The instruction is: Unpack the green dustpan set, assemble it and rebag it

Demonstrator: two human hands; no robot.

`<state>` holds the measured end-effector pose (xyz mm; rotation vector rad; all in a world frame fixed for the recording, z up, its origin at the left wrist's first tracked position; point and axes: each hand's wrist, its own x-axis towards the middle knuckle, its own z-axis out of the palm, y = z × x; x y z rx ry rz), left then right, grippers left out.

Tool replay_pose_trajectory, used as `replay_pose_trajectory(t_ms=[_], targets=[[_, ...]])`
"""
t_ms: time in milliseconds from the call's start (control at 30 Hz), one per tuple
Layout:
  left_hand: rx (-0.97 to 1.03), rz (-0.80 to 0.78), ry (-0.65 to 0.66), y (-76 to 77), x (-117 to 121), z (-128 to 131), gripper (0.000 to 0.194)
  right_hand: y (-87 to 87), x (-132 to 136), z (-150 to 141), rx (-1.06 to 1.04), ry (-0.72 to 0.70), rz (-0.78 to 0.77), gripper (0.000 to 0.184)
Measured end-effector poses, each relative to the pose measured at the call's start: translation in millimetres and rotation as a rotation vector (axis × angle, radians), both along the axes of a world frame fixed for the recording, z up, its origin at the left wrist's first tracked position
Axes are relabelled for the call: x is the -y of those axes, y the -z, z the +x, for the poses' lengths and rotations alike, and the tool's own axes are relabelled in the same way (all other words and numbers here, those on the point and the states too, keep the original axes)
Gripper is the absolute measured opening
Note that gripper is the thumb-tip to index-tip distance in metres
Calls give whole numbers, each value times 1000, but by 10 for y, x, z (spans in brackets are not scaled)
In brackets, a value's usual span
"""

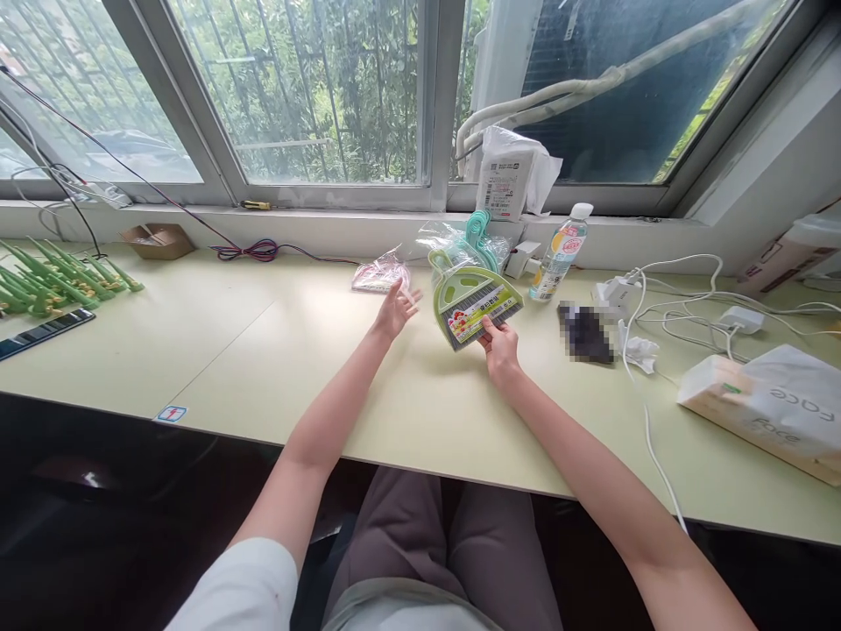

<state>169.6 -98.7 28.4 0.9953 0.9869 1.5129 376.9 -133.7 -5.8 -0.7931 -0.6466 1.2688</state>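
My right hand (501, 352) grips the lower edge of a green mini dustpan and brush set (469, 302) with a printed label across its grey bristles. The set is held tilted above the table. My left hand (395, 312) is to its left, apart from it, fingers spread and slightly blurred, with nothing in it. Just behind that hand lies a similar pink set in clear wrapping (378, 275), partly hidden by the fingers. Behind the green set are teal hangers (482, 237) in clear plastic.
A clear bottle with a white cap (561, 254) and a white package (505, 180) stand at the back. To the right are tangled white cables (683, 307), a blurred-out dark item (587, 332) and a tissue pack (762, 403). Green stalk-like pieces (56, 276) and a small cardboard box (158, 241) sit left.
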Motion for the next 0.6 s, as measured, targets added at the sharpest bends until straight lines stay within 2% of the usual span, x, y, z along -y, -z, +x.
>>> replay_pose_trajectory(t_ms=[67, 167, 233, 367, 467, 533, 600], targets=[[105, 6, 269, 42, -15, -18, 57, -9, -9, 4, 24, -57, 14, 15], [103, 64, 406, 74, 9, 29, 47, -36, -15, 3, 59, -146, 46, 22], [63, 48, 469, 83, 33, 81, 41, -53, -9, -6, 53, -153, 68, 25], [-13, 12, 553, 112, 77, 196, 42, -66, 19, -21, -5, -47, 63, 24], [-61, 7, 556, 136, 106, 262, 47, -76, 27, 3, 34, 37, 9, 22], [-85, 0, 544, 131, 118, 267, 49, -99, 20, 38, 93, 41, -15, 22], [-100, -8, 532, 103, 123, 236, 49, -135, 5, 79, 117, -19, -2, 23]])
